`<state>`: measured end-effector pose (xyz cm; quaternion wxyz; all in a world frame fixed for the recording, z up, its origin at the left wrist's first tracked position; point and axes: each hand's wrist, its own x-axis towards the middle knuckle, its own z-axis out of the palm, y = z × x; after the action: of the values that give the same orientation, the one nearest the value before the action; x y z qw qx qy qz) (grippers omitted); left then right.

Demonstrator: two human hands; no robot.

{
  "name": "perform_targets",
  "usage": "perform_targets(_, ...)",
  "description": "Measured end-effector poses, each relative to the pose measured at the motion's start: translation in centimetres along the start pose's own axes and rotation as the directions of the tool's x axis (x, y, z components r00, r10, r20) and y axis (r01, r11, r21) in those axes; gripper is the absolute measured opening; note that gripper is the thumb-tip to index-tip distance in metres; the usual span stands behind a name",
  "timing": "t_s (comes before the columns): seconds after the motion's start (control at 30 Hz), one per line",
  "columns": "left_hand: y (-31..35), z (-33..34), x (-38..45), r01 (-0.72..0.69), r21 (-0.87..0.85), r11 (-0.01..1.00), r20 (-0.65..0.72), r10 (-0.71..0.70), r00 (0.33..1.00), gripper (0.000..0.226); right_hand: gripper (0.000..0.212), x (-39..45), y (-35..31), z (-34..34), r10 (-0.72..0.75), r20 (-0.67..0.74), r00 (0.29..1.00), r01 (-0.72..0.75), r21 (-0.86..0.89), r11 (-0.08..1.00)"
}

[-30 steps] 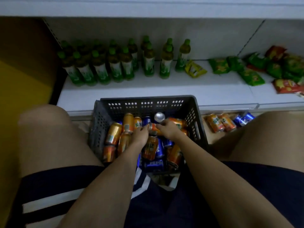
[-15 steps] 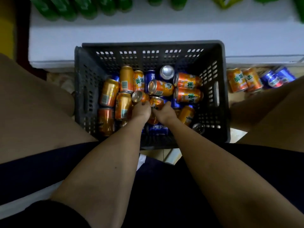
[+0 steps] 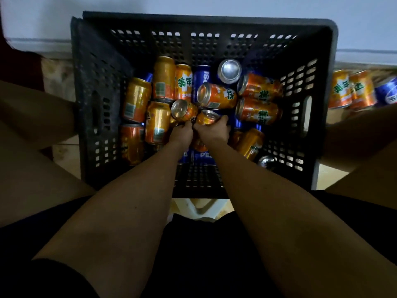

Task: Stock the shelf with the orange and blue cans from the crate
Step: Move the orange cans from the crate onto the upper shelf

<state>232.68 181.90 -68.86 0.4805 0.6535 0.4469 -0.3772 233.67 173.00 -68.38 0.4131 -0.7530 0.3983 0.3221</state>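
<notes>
The white shelf [image 3: 214,5] runs across the top of the view, its front edge just behind the far wall of the black perforated crate [image 3: 96,82], which sits on the floor between the person's knees. Inside the crate lies a loose heap of orange cans [image 3: 258,111] and blue cans [image 3: 200,79], mostly on their sides, packed toward the middle and left; the right and near corners show bare mesh floor. Both forearms reach in over the near rim. The left hand [image 3: 181,133] grips an orange can [image 3: 183,110] tilted with its silver top toward the camera, fingers curled round its lower body. The right hand [image 3: 212,131], touching the left, seems to wrap a second orange can [image 3: 208,118] just beside the first, though the dim light hides the fingertips. More cans [image 3: 352,90] lie on the floor outside the crate's right wall, under the shelf edge.
</notes>
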Motion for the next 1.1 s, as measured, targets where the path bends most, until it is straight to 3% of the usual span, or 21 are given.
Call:
perform_targets(0.13, 0.6, -0.7, -0.8, -0.049, 0.056, 0.997, 0.005, 0.049, 0.999, 0.048, 0.062, -0.8, 1.5, -1.0, -0.161, 0.042, 0.986, 0.153, 0.146, 0.977)
perform_targets(0.23, 1.6, -1.3, -2.4, -0.119, 0.092, 0.989, 0.029, 0.117, 0.993, 0.041, 0.055, -2.0, 2.2, -2.5, -0.195, 0.043, 0.98, 0.175, 0.29, 0.941)
perform_targets(0.4, 3.2, -2.8, -5.8, -0.292, 0.041, 0.956, -0.023, 0.293, 0.956, 0.044, 0.068, -4.5, 0.2, -5.6, -0.229, 0.155, 0.961, 0.127, 0.488, 0.864)
perform_targets(0.5, 5.3, -3.3, -8.0, -0.4, -0.088, 0.912, -0.049, 0.397, 0.916, 0.045, 0.07, -6.9, -2.1, -7.4, -0.273, 0.213, 0.938, 0.105, 0.577, 0.81)
perform_targets(0.57, 6.9, -3.8, -9.7, -0.465, -0.157, 0.871, -0.068, 0.461, 0.885, 0.045, 0.065, -8.4, -3.9, -8.3, -0.322, 0.286, 0.903, 0.05, 0.672, 0.739)
perform_targets(0.67, 9.7, -5.5, -12.2, -0.598, -0.17, 0.784, -0.109, 0.588, 0.802, 0.038, 0.041, -11.1, -6.7, -10.2, -0.444, 0.32, 0.837, 0.016, 0.796, 0.605)
perform_targets(0.77, 13.6, -8.3, -15.7, -0.749, -0.057, 0.66, -0.146, 0.736, 0.661, 0.035, 0.029, -14.0, -9.6, -13.1, -0.55, 0.273, 0.789, 0.043, 0.869, 0.493)
perform_targets(0.9, 19.3, -11.9, -22.0, -0.882, 0.14, 0.45, -0.156, 0.89, 0.429, 0.037, 0.058, -17.9, -13.5, -16.8, -0.635, 0.184, 0.75, 0.088, 0.924, 0.372)
perform_targets(1.0, 23.4, -14.2, -26.7, -0.912, 0.36, 0.196, -0.116, 0.979, 0.165, 0.033, 0.065, -20.3, -16.8, -19.5, -0.697, 0.092, 0.711, 0.159, 0.945, 0.286)
perform_targets(1.1, 27.5, -16.1, -30.3, -0.805, 0.591, -0.041, -0.059, 0.994, -0.094, 0.031, 0.059, -22.8, -20.3, -22.4, -0.771, 0.026, 0.637, 0.287, 0.919, 0.269)
